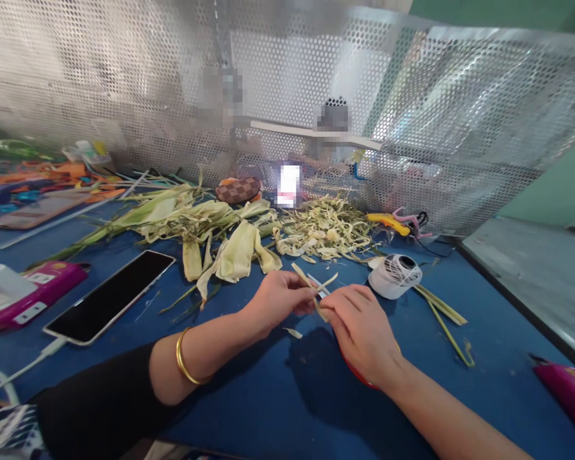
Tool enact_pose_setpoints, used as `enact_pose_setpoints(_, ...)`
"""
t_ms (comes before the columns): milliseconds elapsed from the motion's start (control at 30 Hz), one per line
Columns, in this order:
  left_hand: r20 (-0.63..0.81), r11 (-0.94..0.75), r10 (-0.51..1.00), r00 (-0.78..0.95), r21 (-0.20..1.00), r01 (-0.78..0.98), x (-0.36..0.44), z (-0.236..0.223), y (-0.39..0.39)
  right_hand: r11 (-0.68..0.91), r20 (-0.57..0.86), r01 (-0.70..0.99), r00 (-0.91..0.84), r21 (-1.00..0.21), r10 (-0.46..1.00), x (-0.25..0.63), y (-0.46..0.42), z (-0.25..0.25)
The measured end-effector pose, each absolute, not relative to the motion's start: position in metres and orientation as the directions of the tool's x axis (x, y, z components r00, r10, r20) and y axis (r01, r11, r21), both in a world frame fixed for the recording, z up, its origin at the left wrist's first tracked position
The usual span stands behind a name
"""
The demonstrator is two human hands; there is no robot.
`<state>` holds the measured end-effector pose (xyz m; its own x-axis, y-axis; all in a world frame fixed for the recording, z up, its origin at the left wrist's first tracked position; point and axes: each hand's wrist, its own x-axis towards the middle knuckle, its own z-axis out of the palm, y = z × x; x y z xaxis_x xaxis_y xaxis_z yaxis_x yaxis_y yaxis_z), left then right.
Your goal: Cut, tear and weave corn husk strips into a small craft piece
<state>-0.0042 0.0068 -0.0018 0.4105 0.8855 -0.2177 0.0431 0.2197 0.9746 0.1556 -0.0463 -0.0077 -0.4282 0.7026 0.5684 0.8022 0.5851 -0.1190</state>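
Observation:
My left hand (pixel 285 297) pinches a pale strip of corn husk (pixel 301 273) above the blue table. My right hand (pixel 364 326) is closed around scissors (pixel 361 375), of which a red handle edge shows below the palm. Their metal blades (pixel 320 284) lie against the husk between my two hands, partly covered by fingers. A small husk scrap (pixel 294 333) rests on the table just below. Beyond the hands is a heap of wide, dry corn husks (pixel 237 252), with a pile of thin shredded pieces (pixel 328 227) to its right.
Right of my hands sits a white thread spool (pixel 395 276), with green stalks (pixel 443 313) beside it. A black-screened phone (pixel 110 297) on a cable and a magenta tissue pack (pixel 33 291) lie left. A yellow-handled tool (pixel 388 223) is near the perforated metal screen (pixel 287 70).

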Motion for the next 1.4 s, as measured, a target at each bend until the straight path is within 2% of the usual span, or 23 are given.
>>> enact_pose_setpoints(100,-0.208,0.196,0.854,0.478,0.978,0.075,-0.006,0.001,0.007,0.499,0.616,0.860,-0.338,-0.106,0.712,0.164,-0.041,-0.009)
enact_pose_setpoints(233,-0.162,0.110,0.846,0.507,0.985,0.131,-0.006,-0.001,0.007,0.533,0.529,0.846,-0.457,0.011,0.715,0.170,-0.035,-0.012)
enact_pose_setpoints(333,-0.121,-0.010,0.842,0.526,0.971,0.240,-0.008,-0.004,0.010,0.512,0.512,0.857,-0.464,0.055,0.723,0.170,-0.036,-0.012)
enact_pose_setpoints(433,-0.107,-0.090,0.837,0.537,0.941,0.326,-0.009,-0.004,0.012,0.513,0.504,0.858,-0.434,-0.022,0.747,0.169,-0.037,-0.009)
enact_pose_setpoints(600,-0.069,-0.214,0.832,0.550,0.876,0.433,-0.009,-0.002,0.004,0.581,0.512,0.759,-0.389,-0.292,0.766,0.164,-0.038,-0.010)
enact_pose_setpoints(667,-0.048,-0.286,0.815,0.578,0.834,0.472,-0.008,-0.002,0.001,0.600,0.558,0.749,-0.381,-0.281,0.737,0.162,-0.039,-0.010)
enact_pose_setpoints(767,0.011,-0.356,0.819,0.573,0.794,0.493,-0.008,-0.002,0.001,0.602,0.697,0.785,-0.349,-0.147,0.626,0.169,-0.041,-0.003)
enact_pose_setpoints(800,0.048,-0.376,0.830,0.555,0.784,0.494,-0.009,-0.001,0.002,0.568,0.759,0.817,-0.307,-0.100,0.574,0.176,-0.040,0.002)
enact_pose_setpoints(867,0.133,-0.430,0.843,0.521,0.749,0.504,-0.011,0.002,0.006,0.379,0.870,0.924,-0.150,-0.045,0.470,0.201,-0.035,0.012)
enact_pose_setpoints(933,0.186,-0.484,0.835,0.518,0.695,0.532,-0.014,0.006,0.011,0.129,0.909,0.988,0.027,-0.089,0.416,0.238,-0.027,0.020)
enact_pose_setpoints(1000,0.170,-0.513,0.820,0.547,0.644,0.568,-0.018,0.009,0.017,-0.120,0.856,0.975,0.220,-0.184,0.468,0.280,-0.016,0.021)
enact_pose_setpoints(1033,0.144,-0.516,0.812,0.565,0.628,0.582,-0.020,0.009,0.020,-0.214,0.780,0.953,0.300,-0.216,0.549,0.300,-0.011,0.018)
enact_pose_setpoints(1067,0.119,-0.514,0.807,0.579,0.623,0.589,-0.022,0.010,0.024,-0.295,0.664,0.927,0.372,-0.232,0.648,0.318,-0.007,0.014)
enact_pose_setpoints(1100,0.099,-0.515,0.796,0.597,0.629,0.582,-0.024,0.010,0.027,-0.349,0.489,0.914,0.405,-0.206,0.772,0.332,-0.003,0.007)
enact_pose_setpoints(1167,0.055,-0.500,0.776,0.629,0.662,0.559,-0.028,0.011,0.034,-0.381,0.167,0.916,0.398,-0.122,0.902,0.348,0.004,-0.008)
enact_pose_setpoints(1233,0.008,-0.461,0.778,0.628,0.686,0.563,-0.032,0.014,0.039,-0.343,0.124,0.932,0.357,-0.118,0.926,0.348,0.009,-0.023)
enact_pose_setpoints(1300,0.011,-0.419,0.811,0.585,0.708,0.568,-0.034,0.017,0.042,-0.335,0.144,0.937,0.347,-0.100,0.927,0.340,0.013,-0.034)
enact_pose_setpoints(1400,0.114,-0.391,0.869,0.482,0.755,0.526,-0.033,0.023,0.044,-0.380,0.196,0.921,0.390,-0.092,0.900,0.331,0.018,-0.041)
